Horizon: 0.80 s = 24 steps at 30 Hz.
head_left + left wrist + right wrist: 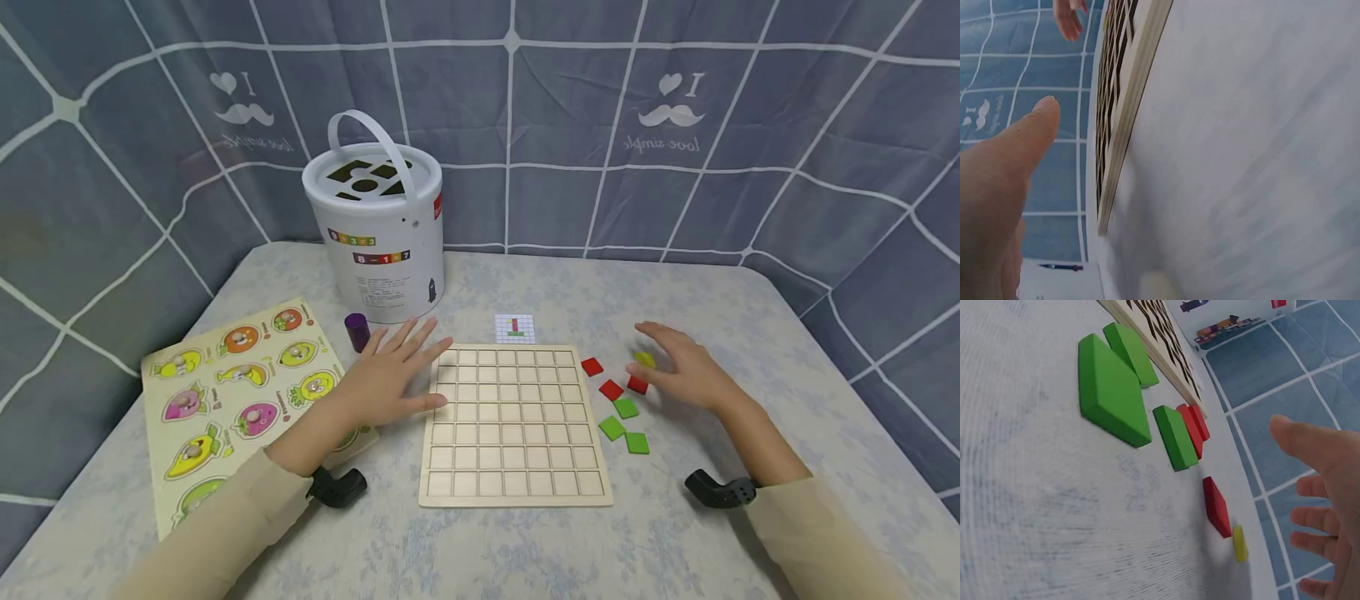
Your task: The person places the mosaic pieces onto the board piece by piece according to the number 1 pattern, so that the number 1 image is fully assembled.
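A wooden grid board lies mid-table. My left hand is over its left edge with the fingers spread and nothing held. To the board's right my right hand hovers, thumb apart from the fingers, above a yellow square tile and a red tile. Nearby lie two more red tiles and several green tiles, seen close up in the right wrist view, where one green tile is largest. A small card with a coloured pattern lies behind the board.
A white bucket with shaped holes in its lid stands at the back left. Beside it is a purple cylinder. A fruit puzzle board lies at the left, partly under the left arm. A grey-blue curtain hangs behind the table.
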Each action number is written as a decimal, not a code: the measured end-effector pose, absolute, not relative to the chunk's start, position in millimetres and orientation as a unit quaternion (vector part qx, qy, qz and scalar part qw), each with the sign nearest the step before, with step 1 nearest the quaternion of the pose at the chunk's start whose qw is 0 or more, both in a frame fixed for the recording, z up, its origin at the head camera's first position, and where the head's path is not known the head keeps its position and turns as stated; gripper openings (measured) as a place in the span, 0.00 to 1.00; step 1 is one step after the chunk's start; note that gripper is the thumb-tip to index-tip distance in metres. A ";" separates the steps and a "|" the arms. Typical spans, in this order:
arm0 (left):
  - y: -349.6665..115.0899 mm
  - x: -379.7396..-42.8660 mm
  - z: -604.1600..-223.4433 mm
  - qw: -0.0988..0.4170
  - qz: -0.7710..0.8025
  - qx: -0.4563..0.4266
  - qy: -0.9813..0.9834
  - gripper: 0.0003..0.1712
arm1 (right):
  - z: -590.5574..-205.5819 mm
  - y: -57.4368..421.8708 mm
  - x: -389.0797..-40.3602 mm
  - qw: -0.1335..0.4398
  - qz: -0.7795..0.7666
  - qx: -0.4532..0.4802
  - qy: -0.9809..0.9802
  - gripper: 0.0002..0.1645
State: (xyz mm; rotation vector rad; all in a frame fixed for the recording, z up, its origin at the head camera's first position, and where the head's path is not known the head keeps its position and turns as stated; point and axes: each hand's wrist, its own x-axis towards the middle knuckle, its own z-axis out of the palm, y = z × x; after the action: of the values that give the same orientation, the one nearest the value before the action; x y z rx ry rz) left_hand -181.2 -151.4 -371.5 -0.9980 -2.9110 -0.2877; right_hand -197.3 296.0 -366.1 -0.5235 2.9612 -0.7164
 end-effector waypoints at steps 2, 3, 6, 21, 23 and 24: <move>-147.9 -174.4 -374.9 0.018 -0.109 -0.326 -0.939 0.47 | -368.9 297.3 -196.8 0.021 -0.242 -0.160 0.957 0.43; -146.1 -171.0 -376.6 0.014 -0.117 -0.328 -0.937 0.47 | -370.3 297.8 -196.8 0.019 -0.245 -0.154 0.957 0.42; -139.7 -160.9 -379.6 -0.003 -0.143 -0.335 -0.931 0.47 | -375.2 299.5 -197.5 0.010 -0.249 -0.137 0.959 0.39; -132.7 -138.5 -394.2 -0.043 -0.190 -0.334 -0.922 0.48 | -397.2 307.8 -201.9 -0.057 -0.247 -0.132 0.958 0.20; -133.4 -137.8 -395.3 -0.051 -0.198 -0.330 -0.922 0.49 | -398.8 307.1 -202.7 -0.062 -0.246 -0.134 0.958 0.19; -133.8 -137.5 -395.7 -0.055 -0.202 -0.327 -0.922 0.50 | -399.4 306.7 -203.0 -0.064 -0.246 -0.135 0.958 0.18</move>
State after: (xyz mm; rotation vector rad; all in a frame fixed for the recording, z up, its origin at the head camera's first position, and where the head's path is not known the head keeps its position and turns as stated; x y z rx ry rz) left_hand -137.5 -133.8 -395.7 -1.0641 -3.0011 -0.6570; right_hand -203.0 306.7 -399.4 -0.4439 3.1372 -0.8063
